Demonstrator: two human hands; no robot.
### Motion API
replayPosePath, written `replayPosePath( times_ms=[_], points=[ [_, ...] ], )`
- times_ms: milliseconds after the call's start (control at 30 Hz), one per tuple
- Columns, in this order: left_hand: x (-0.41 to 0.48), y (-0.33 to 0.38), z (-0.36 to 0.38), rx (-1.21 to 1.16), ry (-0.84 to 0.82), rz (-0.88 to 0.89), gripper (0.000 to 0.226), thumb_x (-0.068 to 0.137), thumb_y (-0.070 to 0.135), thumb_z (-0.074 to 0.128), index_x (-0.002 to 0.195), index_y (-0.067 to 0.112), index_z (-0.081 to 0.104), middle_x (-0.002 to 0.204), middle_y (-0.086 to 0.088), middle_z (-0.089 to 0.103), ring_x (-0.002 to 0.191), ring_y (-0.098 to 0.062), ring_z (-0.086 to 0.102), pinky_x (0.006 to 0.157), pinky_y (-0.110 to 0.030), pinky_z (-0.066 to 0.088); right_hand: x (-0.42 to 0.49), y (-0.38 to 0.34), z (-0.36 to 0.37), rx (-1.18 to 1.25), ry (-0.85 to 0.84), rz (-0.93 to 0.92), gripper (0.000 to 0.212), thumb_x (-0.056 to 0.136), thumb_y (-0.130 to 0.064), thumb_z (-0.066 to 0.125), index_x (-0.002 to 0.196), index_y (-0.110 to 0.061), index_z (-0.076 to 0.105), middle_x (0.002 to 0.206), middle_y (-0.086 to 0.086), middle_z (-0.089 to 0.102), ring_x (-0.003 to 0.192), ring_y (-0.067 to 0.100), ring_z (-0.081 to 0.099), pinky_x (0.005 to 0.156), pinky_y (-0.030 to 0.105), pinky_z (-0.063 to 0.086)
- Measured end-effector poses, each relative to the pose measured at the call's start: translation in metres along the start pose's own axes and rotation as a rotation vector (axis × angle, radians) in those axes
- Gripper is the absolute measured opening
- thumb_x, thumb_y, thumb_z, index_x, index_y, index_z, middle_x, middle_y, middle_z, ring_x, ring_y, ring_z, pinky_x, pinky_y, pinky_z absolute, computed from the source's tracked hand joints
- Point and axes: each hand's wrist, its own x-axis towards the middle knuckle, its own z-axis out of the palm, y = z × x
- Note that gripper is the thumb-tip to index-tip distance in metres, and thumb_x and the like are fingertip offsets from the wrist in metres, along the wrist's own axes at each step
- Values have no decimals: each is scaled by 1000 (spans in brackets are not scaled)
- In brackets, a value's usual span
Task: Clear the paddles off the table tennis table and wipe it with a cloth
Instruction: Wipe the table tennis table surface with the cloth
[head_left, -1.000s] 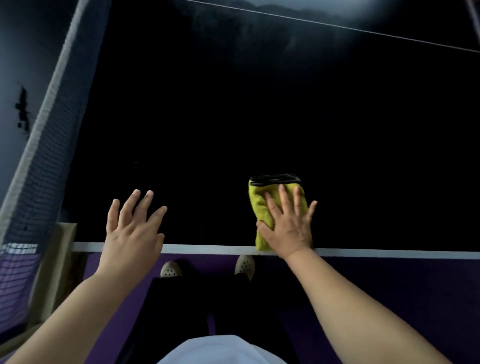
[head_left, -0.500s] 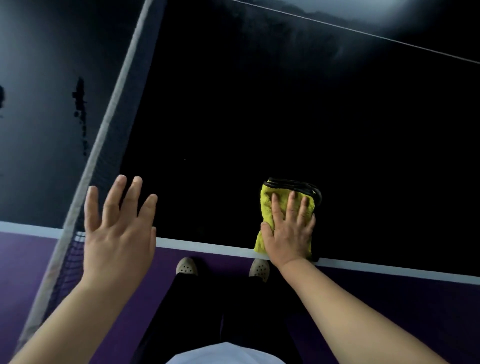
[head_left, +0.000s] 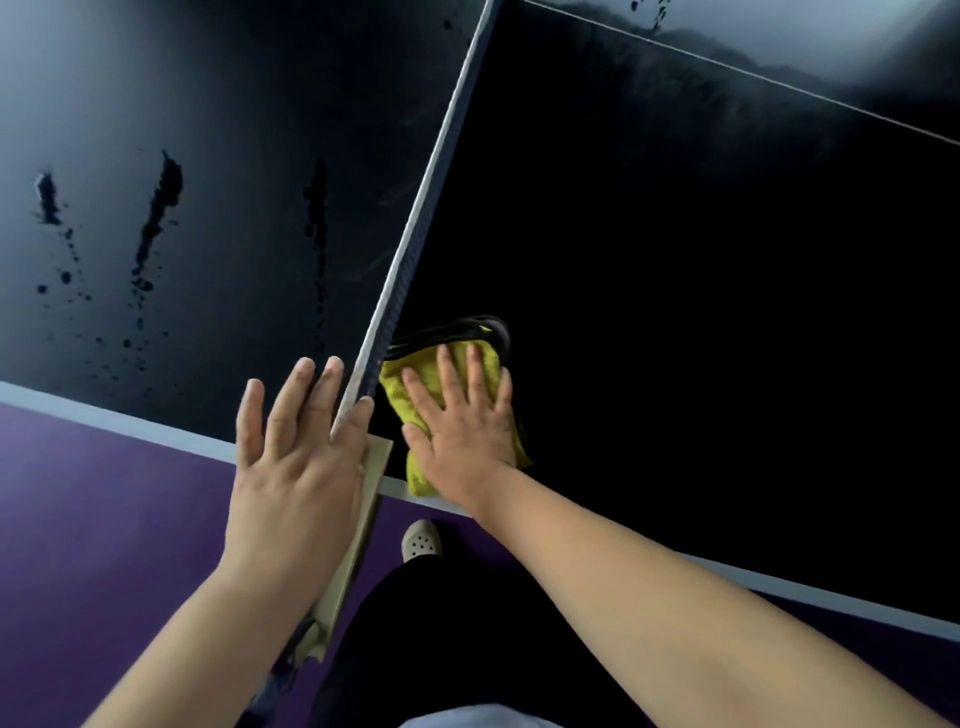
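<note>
At the table's (head_left: 701, 312) near edge, the left hand (head_left: 296, 462) is holding its straight fingers spread beside the net (head_left: 415, 223). Just right of the net, the right hand (head_left: 462, 426) is pressing flat, fingers splayed, on the folded yellow cloth (head_left: 402, 389) lying at that edge.

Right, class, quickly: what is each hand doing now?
Left hand: open, fingers straight, holding nothing.
Right hand: open, pressed flat on the yellow cloth.
</note>
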Motion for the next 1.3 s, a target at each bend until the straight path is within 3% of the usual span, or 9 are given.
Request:
replayPosePath(
  times_ms=[67,133,333,533,700,800,967,1100,1300],
  points=[
    [3,2,1,-22,-7,-30,56,100,32,16,117,7,64,140,-19,46,139,-32,25,115,-53,12,20,-11,-8,-25,-17,-107,60,100,-56,16,152,-41,-11,158,3,-31,141,33,-35,111,63,-18],
    [7,7,1,-17,-22,-18,67,100,38,7,115,6,65,139,-19,46,138,-32,26,114,-54,13,34,-11,-12,-50,-20,-172,59,100,-56,20,153,-43,-3,160,-1,-27,142,31,-33,112,61,-17],
    [29,37,4,75,-28,6,42,82,20,54,120,4,62,146,-21,35,142,-33,17,116,-53,6,24,30,-9,-11,56,-168,60,99,-49,28,154,-41,2,163,-6,-14,147,25,-23,116,55,-12],
    [59,98,17,70,-83,-55,60,69,12,77,125,5,58,148,-21,32,143,-32,12,117,-50,1,-15,146,0,32,120,-7,64,97,-49,28,154,-40,1,163,-5,-13,148,24,-20,118,53,-8],
    [84,175,34,25,-157,-26,60,64,13,80,121,6,61,144,-21,38,140,-32,19,115,-46,0,-53,256,4,36,113,149,65,93,-52,18,154,-41,-2,163,-5,-13,148,23,-19,119,50,-9],
    [96,216,42,1,-177,16,57,66,15,79,120,6,62,141,-20,42,139,-32,21,115,-46,0,-78,316,7,67,136,259,70,85,-53,10,154,-40,5,164,-3,-6,150,24,-13,120,48,-8],
    [106,254,45,-23,-183,26,52,67,17,78,116,7,64,134,-17,52,138,-32,23,116,-45,-4,-107,401,12,132,196,486,74,83,-54,13,154,-36,18,164,-1,3,150,26,-4,120,48,-2],
    [110,250,44,-24,-188,12,51,69,19,77,117,7,64,134,-17,52,138,-30,23,116,-46,-1,-109,432,12,186,190,696,73,86,-54,20,155,-36,8,164,-1,-5,150,25,-9,120,49,0],
    [130,207,27,-6,-155,-10,52,71,20,76,120,8,63,137,-16,49,140,-30,20,117,-49,0,-91,413,7,227,199,773,71,87,-53,15,155,-34,4,164,2,-7,150,27,-11,118,53,0]
  ],
)
